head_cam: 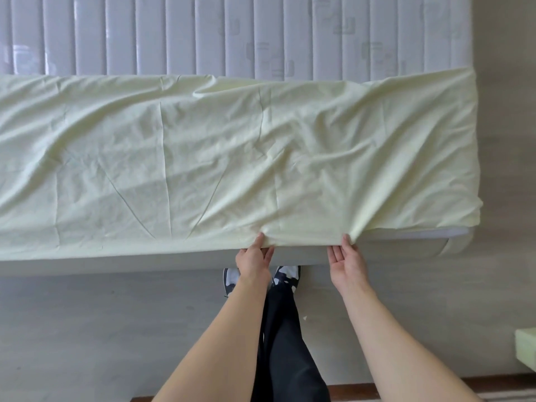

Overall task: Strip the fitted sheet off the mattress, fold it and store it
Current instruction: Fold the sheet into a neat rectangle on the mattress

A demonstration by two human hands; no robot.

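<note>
A pale yellow-green fitted sheet (220, 158) lies wrinkled in a wide band across the near part of a quilted grey-white mattress (232, 33). Its far edge runs straight across the mattress, with bare quilting beyond. My left hand (255, 256) pinches the sheet's near edge at the mattress front, thumb on top. My right hand (346, 256), a little to the right, holds the same edge with its palm up and fingers under the cloth. The sheet's right end hangs over the mattress corner (455, 232).
I stand on a grey floor (101, 329) right at the bed's front edge, with my legs and sneakers (285, 275) between my arms. A pale green block (526, 348) sits at the lower right. A wooden strip runs along the bottom.
</note>
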